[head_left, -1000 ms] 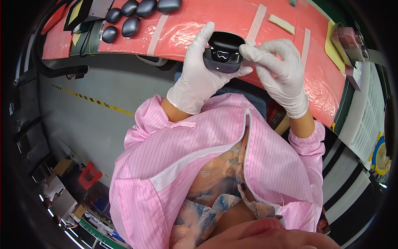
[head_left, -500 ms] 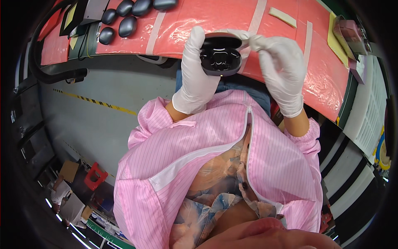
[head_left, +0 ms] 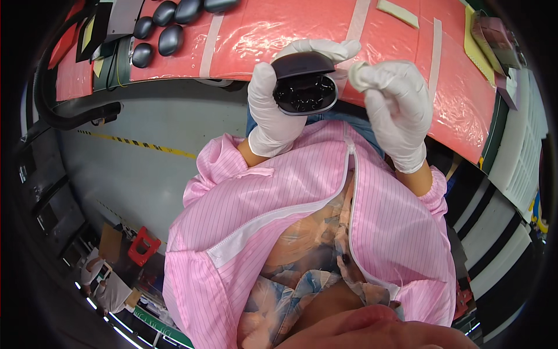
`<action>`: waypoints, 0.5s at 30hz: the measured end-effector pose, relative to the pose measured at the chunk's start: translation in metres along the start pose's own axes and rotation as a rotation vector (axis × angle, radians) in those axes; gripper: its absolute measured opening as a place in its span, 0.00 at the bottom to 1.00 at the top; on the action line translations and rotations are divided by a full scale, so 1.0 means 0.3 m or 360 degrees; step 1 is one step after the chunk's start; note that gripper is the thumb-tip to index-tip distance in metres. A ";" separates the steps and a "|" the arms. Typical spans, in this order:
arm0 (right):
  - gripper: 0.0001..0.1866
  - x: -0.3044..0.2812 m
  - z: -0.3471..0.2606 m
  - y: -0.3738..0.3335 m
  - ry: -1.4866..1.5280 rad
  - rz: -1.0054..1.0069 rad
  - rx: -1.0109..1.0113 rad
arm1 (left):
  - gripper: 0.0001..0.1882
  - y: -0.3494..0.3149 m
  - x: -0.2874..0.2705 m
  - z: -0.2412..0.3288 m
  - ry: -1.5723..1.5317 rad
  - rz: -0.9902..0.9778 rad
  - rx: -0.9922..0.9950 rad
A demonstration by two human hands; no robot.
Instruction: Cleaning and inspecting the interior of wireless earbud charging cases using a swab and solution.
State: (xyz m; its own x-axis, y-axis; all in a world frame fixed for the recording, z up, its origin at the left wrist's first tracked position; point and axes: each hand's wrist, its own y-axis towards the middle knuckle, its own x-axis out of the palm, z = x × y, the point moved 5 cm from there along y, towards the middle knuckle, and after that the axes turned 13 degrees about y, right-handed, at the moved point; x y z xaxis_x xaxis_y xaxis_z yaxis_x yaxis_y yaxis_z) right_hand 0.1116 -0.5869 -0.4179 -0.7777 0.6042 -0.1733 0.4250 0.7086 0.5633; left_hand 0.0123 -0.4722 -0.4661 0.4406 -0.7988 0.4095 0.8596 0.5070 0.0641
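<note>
A dark oval earbud charging case (head_left: pixel 303 68) is gripped in my gloved left hand (head_left: pixel 268 113). Its lid is raised, and the glossy black inside with its hollows faces me. The fingers of that hand wrap behind the case, with the thumb along its left side. Just right of the case, apart from it, is my gloved right hand (head_left: pixel 401 107). Thumb and forefinger there are pinched together, and a small pale bit shows at the tips; whether it is a held thing or glove material I cannot make out.
Several dark rounded cases (head_left: pixel 170 39) lie at the far left of the red-covered table (head_left: pixel 256 41). A pale strip (head_left: pixel 398 13) lies at the far side. At the right are a yellow pad (head_left: pixel 480 49) and a clear box (head_left: pixel 494 35). A black hose (head_left: pixel 70 121) curves at the left.
The case has shifted slightly left and tilted, so more of the lid's outer face shows. My right hand has moved a little down, away from the case.
</note>
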 end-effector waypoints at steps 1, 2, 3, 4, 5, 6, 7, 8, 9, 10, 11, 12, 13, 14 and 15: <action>0.15 0.000 -0.003 0.010 0.0000 0.0005 0.0007 | 0.48 0.002 0.003 -0.002 -0.0032 0.0000 -0.0002; 0.15 0.019 -0.012 0.018 -0.0085 -0.0165 -0.0019 | 0.48 0.003 -0.002 -0.011 -0.0032 -0.0005 -0.0011; 0.16 0.041 -0.016 0.020 -0.0168 -0.0336 -0.0044 | 0.46 0.007 0.000 -0.029 -0.0383 -0.0154 -0.0069; 0.17 0.042 -0.004 0.028 0.0055 -0.0269 -0.0046 | 0.44 0.005 0.008 -0.035 -0.0735 -0.0299 -0.0127; 0.17 0.037 0.014 0.033 0.0055 -0.0266 -0.0038 | 0.44 0.001 0.005 -0.031 -0.0737 -0.0298 -0.0135; 0.17 0.033 0.020 0.037 0.0032 -0.0312 -0.0138 | 0.41 -0.009 0.001 -0.051 -0.0956 -0.0181 -0.0424; 0.17 0.030 0.016 0.037 0.0010 -0.0358 -0.0238 | 0.39 -0.024 0.007 -0.067 -0.1171 -0.0060 -0.0714; 0.17 0.025 0.018 0.040 0.0012 -0.0361 -0.0236 | 0.36 -0.029 0.023 -0.052 -0.1170 0.0100 -0.0770; 0.17 0.024 0.017 0.042 -0.0058 -0.0411 -0.0274 | 0.36 -0.029 0.021 -0.059 -0.1172 0.0104 -0.0769; 0.17 0.025 0.016 0.042 -0.0129 -0.0461 -0.0312 | 0.36 -0.034 0.017 -0.077 -0.1185 0.0133 -0.0847; 0.17 0.023 0.013 0.037 -0.0126 -0.0462 -0.0309 | 0.36 -0.041 0.015 -0.090 -0.1196 0.0160 -0.0928; 0.17 0.024 0.011 0.030 -0.0285 -0.0479 -0.0289 | 0.36 -0.041 0.018 -0.092 -0.1196 0.0163 -0.0930; 0.17 0.025 0.013 0.025 -0.0444 -0.0495 -0.0268 | 0.36 -0.040 0.023 -0.093 -0.1195 0.0163 -0.0913; 0.17 0.029 0.018 0.019 -0.0442 -0.0494 -0.0266 | 0.36 -0.038 0.026 -0.094 -0.1193 0.0164 -0.0895; 0.16 0.035 0.021 0.010 -0.0668 -0.0437 -0.0345 | 0.36 -0.039 0.031 -0.093 -0.1192 0.0165 -0.0898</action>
State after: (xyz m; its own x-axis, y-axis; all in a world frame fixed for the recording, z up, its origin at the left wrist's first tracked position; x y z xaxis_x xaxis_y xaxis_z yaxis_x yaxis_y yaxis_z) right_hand 0.1074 -0.5762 -0.4232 -0.5762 0.5327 -0.6199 0.0927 0.7961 0.5980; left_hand 0.0135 -0.4944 -0.4883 0.4094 -0.2433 0.8793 0.9101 0.1758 -0.3752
